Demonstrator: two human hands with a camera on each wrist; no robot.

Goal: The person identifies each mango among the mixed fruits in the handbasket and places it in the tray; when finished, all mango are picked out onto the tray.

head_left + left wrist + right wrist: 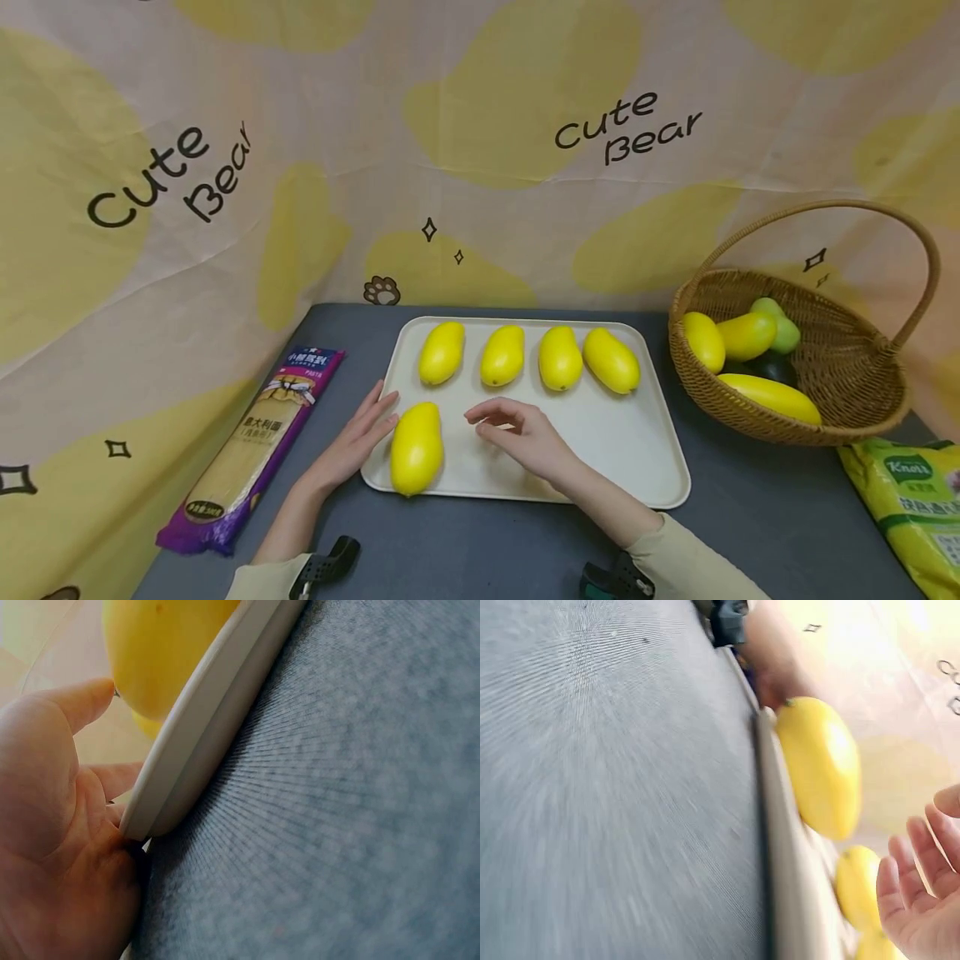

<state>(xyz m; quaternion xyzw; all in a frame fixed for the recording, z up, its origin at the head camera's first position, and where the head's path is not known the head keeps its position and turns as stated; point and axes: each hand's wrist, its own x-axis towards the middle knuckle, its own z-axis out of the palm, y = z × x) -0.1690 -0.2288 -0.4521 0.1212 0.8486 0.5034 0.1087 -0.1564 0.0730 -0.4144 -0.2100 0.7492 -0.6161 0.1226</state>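
Observation:
On a white tray (pixel 600 450) lie several yellow mangoes, most of them in a row along its far side. One mango (pixel 416 450) lies apart at the near left corner. My left hand (pixel 358 437) is at the tray's left edge, fingers extended, just left of that mango. In the left wrist view the thumb of the left hand (pixel 52 787) comes close to the mango (pixel 161 656); whether it touches is unclear. My right hand (pixel 525 437) hovers over the tray to the right of the mango, its fingers loosely bent and holding nothing.
A wicker basket (pixel 847 358) with a tall handle stands at the right, holding yellow mangoes, a green fruit and a dark one. In front of it lies a yellow-green Knorr bag (pixel 907 500). A purple pasta packet (pixel 258 442) lies left of the tray.

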